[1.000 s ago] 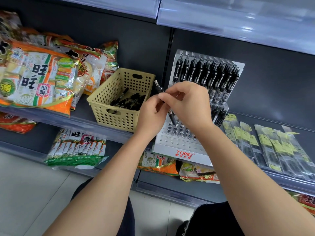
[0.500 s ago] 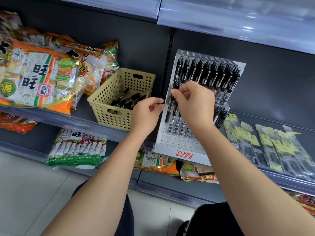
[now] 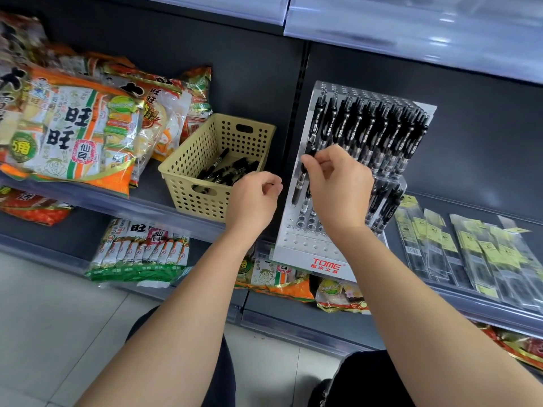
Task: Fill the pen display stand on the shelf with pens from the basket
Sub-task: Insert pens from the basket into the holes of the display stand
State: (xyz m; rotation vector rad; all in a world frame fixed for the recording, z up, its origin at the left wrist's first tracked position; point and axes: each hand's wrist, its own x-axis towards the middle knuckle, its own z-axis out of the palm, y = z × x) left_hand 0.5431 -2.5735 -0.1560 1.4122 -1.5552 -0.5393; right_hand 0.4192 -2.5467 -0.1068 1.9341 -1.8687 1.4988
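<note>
A white tiered pen display stand (image 3: 311, 251) marked TOME stands on the shelf; its top tier is packed with black pens (image 3: 370, 127). My right hand (image 3: 338, 186) pinches a black pen (image 3: 302, 177) upright at the stand's left edge, over the middle tier's holes. My left hand (image 3: 254, 198) hovers between basket and stand, fingers loosely curled, holding nothing. A beige perforated basket (image 3: 188, 183) to the left holds several black pens (image 3: 226, 171).
Snack bags (image 3: 70, 130) fill the shelf left of the basket. Flat packaged pen refills (image 3: 470, 254) lie right of the stand. More snack packs (image 3: 141, 251) sit on the lower shelf. An upper shelf edge (image 3: 411, 33) overhangs the stand.
My left hand let go of the pen and drew back to the left. My right hand carried the pen up to the stand and turned it upright.
</note>
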